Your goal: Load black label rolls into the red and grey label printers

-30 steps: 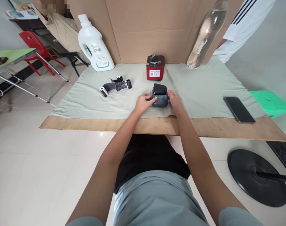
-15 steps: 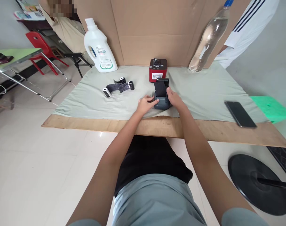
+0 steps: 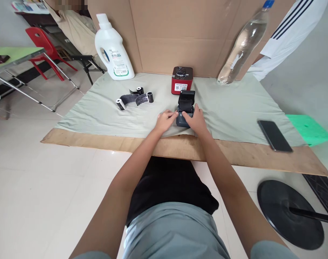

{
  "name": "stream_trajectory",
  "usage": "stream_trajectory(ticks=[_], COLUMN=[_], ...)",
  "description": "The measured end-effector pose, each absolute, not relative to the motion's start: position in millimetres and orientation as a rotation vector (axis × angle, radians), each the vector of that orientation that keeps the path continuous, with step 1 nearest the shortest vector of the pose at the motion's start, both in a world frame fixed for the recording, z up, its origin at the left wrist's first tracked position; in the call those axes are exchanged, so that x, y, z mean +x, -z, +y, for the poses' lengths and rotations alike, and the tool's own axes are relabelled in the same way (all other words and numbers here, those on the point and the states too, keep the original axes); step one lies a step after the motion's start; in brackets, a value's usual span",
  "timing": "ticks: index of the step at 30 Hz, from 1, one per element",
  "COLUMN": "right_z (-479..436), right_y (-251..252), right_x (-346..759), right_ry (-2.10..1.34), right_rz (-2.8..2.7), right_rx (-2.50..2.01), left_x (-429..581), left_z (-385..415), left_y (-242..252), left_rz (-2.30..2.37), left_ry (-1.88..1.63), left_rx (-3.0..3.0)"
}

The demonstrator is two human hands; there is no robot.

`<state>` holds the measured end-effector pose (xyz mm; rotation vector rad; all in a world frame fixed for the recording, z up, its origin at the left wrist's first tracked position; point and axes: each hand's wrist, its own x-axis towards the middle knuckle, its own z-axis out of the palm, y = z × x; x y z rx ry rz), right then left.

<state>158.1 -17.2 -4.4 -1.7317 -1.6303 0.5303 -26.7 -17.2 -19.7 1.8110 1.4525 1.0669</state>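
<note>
A small dark device (image 3: 182,121) stands near the table's front edge with its lid (image 3: 187,96) raised and black ribbon material (image 3: 185,105) inside. My left hand (image 3: 165,119) holds its left side, fingers bent around the corner. On the right side, my right hand (image 3: 196,119) grips the device, its thumb lying across the front. Just behind is a red box (image 3: 181,81) with a black top and a white label. Dark ribbon rolls (image 3: 130,99) lie partly unwound to the left of my hands.
A white detergent bottle (image 3: 114,54) stands at the back left, a clear plastic bottle (image 3: 243,46) leans at the back right against cardboard (image 3: 180,36). A black phone (image 3: 274,135) lies at the right edge. Two people are behind the cardboard's sides.
My right thumb has moved from the device's right side onto its front. The black ribbon has dropped lower into the device, and more of the raised lid shows. The view has shifted slightly.
</note>
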Motion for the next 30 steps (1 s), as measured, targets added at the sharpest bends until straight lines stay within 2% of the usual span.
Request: stream_trajectory(ticks=[5,19,24,30], right_z=[-14.0,-4.4,-8.8,25.5], right_y=[2.7,-3.4,-6.8,-33.9], right_x=[156.2,170.6,169.6,184.4], right_ry=[-0.486,-0.675,-0.65,-0.537], right_rz=[-1.55,-1.347,-1.404,-1.716], right_rx=[-1.625,-1.364,-1.277,-1.421], left_x=[-28.8,-27.8,-28.5,-29.5], left_z=[-13.7,-20.0,-20.7,-21.7], left_y=[22.8,15.5,19.6,22.7], left_rz=[1.47,1.467,1.219,1.061], left_ry=[-1.044,-1.052,-1.19,-1.131], left_rx=[1.852,1.754,1.974,2.237])
